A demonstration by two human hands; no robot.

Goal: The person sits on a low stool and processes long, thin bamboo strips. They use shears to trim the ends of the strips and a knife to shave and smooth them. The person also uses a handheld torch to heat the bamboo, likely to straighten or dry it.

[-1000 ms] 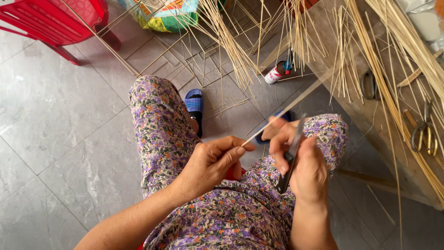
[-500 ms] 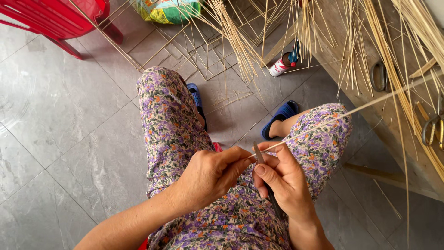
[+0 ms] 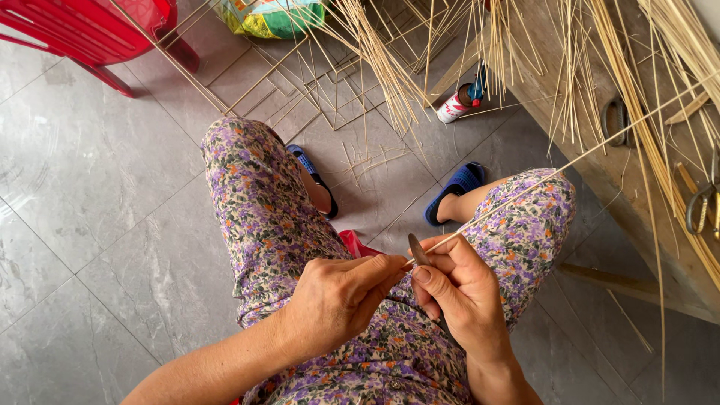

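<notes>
From the head camera, the left hand (image 3: pixel 337 300) pinches the near end of a long thin pale bamboo strip (image 3: pixel 555 174) over the lap of purple floral trousers (image 3: pixel 262 217). The right hand (image 3: pixel 461 296) is closed around a small grey-bladed knife (image 3: pixel 417 250), its blade touching the strip just beside the left fingertips. The strip runs up and away to the worn wooden bench (image 3: pixel 622 172), where scissors (image 3: pixel 701 206) lie near its right edge among loose bamboo strips (image 3: pixel 375 67). Blue sandals (image 3: pixel 454 191) rest on grey floor tiles (image 3: pixel 90 195) near a red plastic chair (image 3: pixel 97 34).
</notes>
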